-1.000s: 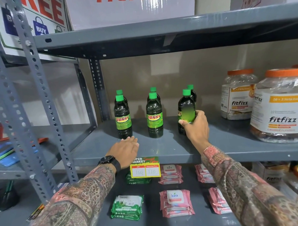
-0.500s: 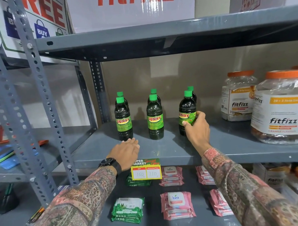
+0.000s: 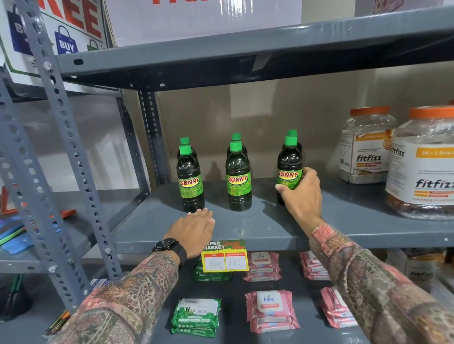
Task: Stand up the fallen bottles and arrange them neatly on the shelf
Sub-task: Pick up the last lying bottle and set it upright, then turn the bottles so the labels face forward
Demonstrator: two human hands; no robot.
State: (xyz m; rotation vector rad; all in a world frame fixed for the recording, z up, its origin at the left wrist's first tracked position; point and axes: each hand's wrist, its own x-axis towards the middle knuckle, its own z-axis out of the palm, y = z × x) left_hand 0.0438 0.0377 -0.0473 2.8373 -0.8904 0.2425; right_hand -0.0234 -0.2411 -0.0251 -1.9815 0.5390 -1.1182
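My right hand [image 3: 301,194] wraps the front right bottle [image 3: 288,166], upright on the shelf [image 3: 249,228]; my left hand [image 3: 193,229] rests flat, fingers extended, empty.

- The right hand [image 3: 301,194] is gripping the front right bottle [image 3: 288,169] low on its label.
- The left hand [image 3: 194,226] is lying flat on the grey shelf [image 3: 249,228], just before the front left bottle [image 3: 189,178].
- Six bottles are standing upright in pairs.
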